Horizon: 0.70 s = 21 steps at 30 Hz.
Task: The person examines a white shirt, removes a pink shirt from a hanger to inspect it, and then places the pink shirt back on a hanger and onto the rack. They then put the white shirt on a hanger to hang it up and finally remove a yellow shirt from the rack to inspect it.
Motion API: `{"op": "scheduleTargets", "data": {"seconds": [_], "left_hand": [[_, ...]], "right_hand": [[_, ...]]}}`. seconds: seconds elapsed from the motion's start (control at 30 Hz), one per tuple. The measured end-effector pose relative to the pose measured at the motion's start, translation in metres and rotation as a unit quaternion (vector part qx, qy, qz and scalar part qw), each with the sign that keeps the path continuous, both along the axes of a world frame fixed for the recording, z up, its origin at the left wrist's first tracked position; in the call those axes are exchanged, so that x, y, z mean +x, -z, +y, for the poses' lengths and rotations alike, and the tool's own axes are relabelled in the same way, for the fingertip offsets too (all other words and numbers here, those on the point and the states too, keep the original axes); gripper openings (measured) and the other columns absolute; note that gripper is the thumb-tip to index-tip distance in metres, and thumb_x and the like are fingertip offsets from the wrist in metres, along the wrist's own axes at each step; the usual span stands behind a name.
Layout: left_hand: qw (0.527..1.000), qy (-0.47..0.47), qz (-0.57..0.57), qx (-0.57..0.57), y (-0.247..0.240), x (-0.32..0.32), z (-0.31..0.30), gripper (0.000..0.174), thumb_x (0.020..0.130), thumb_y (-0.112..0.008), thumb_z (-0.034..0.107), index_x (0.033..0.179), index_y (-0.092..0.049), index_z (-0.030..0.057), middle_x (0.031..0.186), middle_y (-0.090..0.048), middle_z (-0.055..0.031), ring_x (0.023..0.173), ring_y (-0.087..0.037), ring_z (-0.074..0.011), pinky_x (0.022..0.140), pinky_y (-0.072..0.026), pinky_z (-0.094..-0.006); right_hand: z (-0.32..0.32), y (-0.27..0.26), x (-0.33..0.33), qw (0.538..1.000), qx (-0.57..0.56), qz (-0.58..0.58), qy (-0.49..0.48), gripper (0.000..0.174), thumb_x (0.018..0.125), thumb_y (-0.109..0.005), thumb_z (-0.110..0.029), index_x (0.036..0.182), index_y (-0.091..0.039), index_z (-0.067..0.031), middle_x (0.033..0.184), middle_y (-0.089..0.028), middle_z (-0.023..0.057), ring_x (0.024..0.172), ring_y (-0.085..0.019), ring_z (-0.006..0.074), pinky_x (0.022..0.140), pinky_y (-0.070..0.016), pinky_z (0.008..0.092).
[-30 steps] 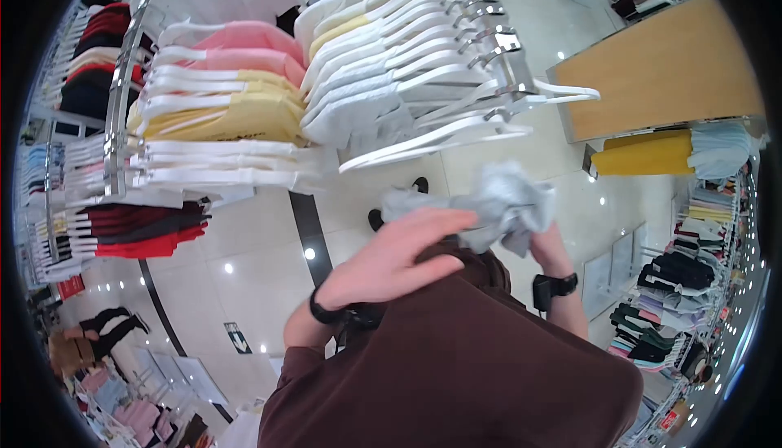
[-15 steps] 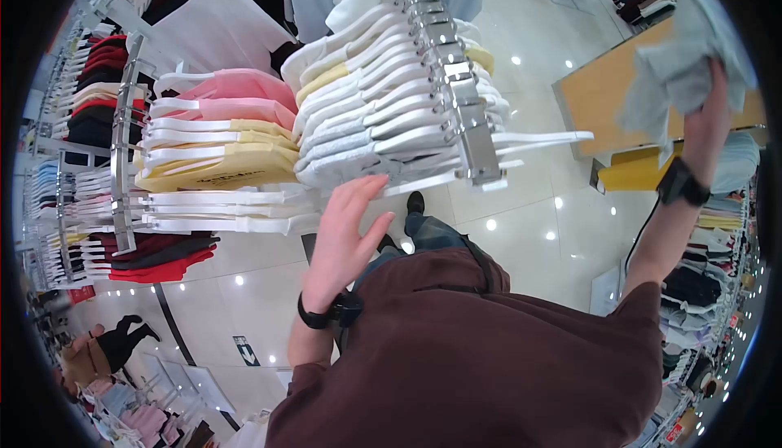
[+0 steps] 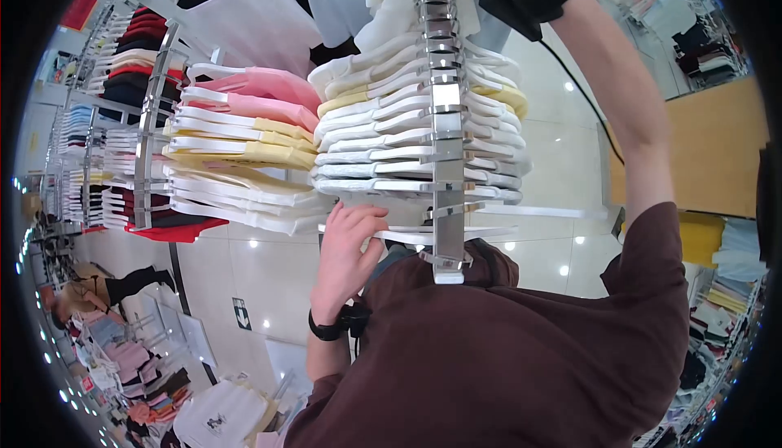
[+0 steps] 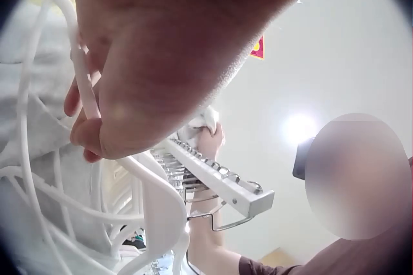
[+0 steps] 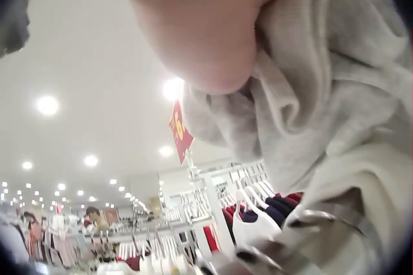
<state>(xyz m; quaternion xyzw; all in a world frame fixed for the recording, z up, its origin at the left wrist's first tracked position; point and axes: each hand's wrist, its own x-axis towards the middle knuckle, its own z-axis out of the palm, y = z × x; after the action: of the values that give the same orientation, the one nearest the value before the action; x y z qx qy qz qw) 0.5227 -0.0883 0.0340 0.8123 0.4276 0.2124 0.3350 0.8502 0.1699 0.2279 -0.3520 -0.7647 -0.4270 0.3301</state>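
Note:
My left hand (image 3: 346, 252) is at the front end of the metal rail (image 3: 446, 240). In the left wrist view its fingers and thumb curl round the arm of a white hanger (image 4: 84, 85), which has no garment over the held part. My right hand (image 5: 200, 36) reaches over the far part of the rail, mostly cut off at the top of the head view. It grips a crumpled light grey garment (image 5: 303, 88), shown bunched under the hand in the right wrist view. Bare white hangers (image 3: 538, 211) hang at the rail's near end.
White and pale grey tops (image 3: 371, 155) on hangers fill the rail behind. Pink tops (image 3: 261, 98) and yellow tops (image 3: 236, 145) hang to the left on a second rail (image 3: 151, 138). A wooden panel (image 3: 692, 155) stands at right. Another person (image 3: 98, 293) is far left.
My right hand has swung the grey garment from in front of my body out to the right, then up over the rail's far part. The left hand has come to a hanger at the rail's front.

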Motion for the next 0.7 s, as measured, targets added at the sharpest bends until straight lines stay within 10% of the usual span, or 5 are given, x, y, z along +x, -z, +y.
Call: {"op": "scheduleTargets", "data": {"seconds": [0.27,0.37,0.4,0.7], "left_hand": [[0.999,-0.018,0.012,-0.048,-0.01,0.007,0.004,0.012,0.09,-0.065,0.001,0.101,-0.069,0.0054,0.123,-0.076,-0.0088,0.122,-0.067,-0.0336,0.124,-0.0372,-0.0598],[0.998,-0.029,0.028,-0.053,-0.014,0.004,0.004,0.013,0.089,-0.065,0.0,0.101,-0.069,0.0049,0.122,-0.077,-0.009,0.12,-0.068,-0.0339,0.123,-0.0383,-0.059],[0.998,-0.03,0.024,-0.053,-0.015,0.003,0.004,0.013,0.089,-0.065,0.0,0.101,-0.069,0.0049,0.122,-0.077,-0.009,0.12,-0.068,-0.0339,0.123,-0.0383,-0.059],[0.988,0.073,0.035,-0.131,-0.037,-0.013,0.024,0.027,0.092,-0.068,0.003,0.119,-0.072,0.0057,0.131,-0.074,-0.0117,0.118,-0.068,-0.0349,0.107,-0.0511,-0.045]], "right_hand": [[-0.029,-0.006,0.02,0.995,-0.081,-0.017,-0.048,0.04,0.078,-0.072,-0.001,0.118,-0.073,-0.0069,0.127,-0.072,0.0134,0.126,-0.062,0.0366,0.104,-0.0493,0.0443],[-0.015,-0.028,0.065,0.934,-0.05,0.27,-0.229,0.033,0.096,-0.06,-0.002,0.128,-0.068,0.0021,0.117,-0.076,0.0204,0.11,-0.072,0.0341,0.099,-0.0542,0.0411],[-0.025,-0.035,0.096,0.963,0.018,0.243,-0.113,0.032,0.103,-0.061,-0.007,0.133,-0.068,0.001,0.121,-0.076,0.018,0.116,-0.07,0.0243,0.101,-0.0527,0.0352],[-0.075,0.003,0.142,0.708,-0.181,0.643,-0.228,0.04,0.112,-0.062,-0.021,0.148,-0.062,-0.0021,0.134,-0.07,0.0064,0.12,-0.066,0.0166,0.101,-0.0533,0.0311]]}}
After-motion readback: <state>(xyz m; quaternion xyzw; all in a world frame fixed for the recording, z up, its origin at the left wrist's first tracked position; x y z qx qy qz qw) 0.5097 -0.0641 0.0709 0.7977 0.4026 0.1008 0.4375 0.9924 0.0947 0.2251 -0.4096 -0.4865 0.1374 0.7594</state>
